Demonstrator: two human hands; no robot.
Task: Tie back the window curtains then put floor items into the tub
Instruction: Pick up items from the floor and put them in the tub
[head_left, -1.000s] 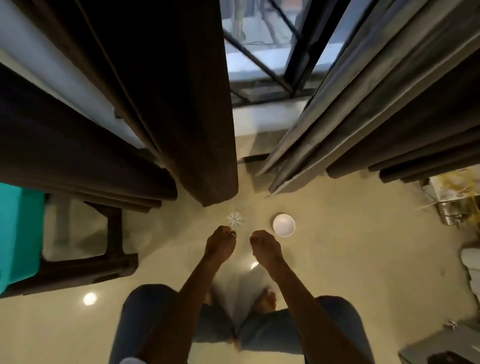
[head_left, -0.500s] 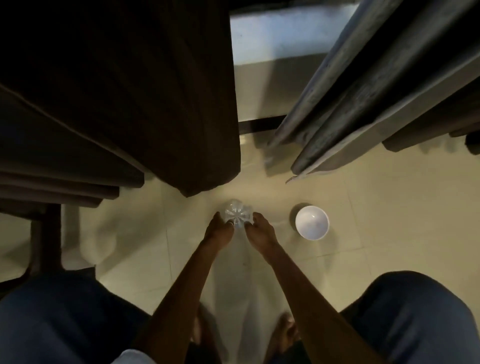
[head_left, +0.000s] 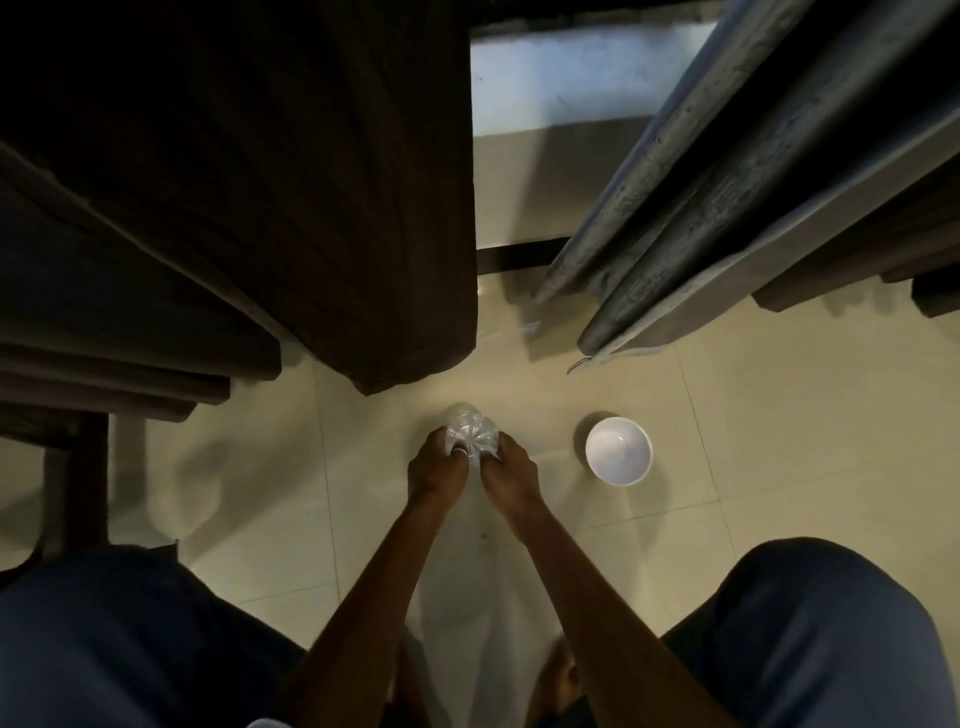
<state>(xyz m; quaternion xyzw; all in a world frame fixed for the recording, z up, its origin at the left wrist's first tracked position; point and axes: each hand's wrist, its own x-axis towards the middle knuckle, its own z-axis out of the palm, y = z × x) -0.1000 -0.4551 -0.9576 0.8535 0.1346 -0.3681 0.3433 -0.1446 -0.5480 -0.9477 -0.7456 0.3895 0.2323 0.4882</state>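
Two hands: the left hand (head_left: 439, 470) and the right hand (head_left: 511, 475) grip one clear plastic bottle (head_left: 471, 434) between them, fingers curled round its sides.
Hidden: only the bottle's ribbed, petal-shaped base faces the camera. Its neck and cap are out of sight, and most of the fingertips are tucked behind the plastic.
Hard to tell: whether the bottle rests on the floor (head_left: 753, 441) or is lifted just off it.
Bottle's place: low over the cream tiles, just below the hem of the dark brown curtain (head_left: 311, 182) and left of the white bowl (head_left: 618, 451), apart from it.
Arms: both forearms reach forward and down from the bottom edge, converging at the bottle, the wrists close together.
Legs: the knees in blue trousers (head_left: 831, 623) spread wide to either side, cut off by the frame. A bare foot (head_left: 561, 686) shows dimly beneath the right forearm.
Curtains: the brown one hangs at the left and the grey curtain (head_left: 701, 197) at the right. Their tops are cut off, so any tie-back cannot be seen.
Left edge: a dark furniture leg (head_left: 78, 478), mostly in shadow.
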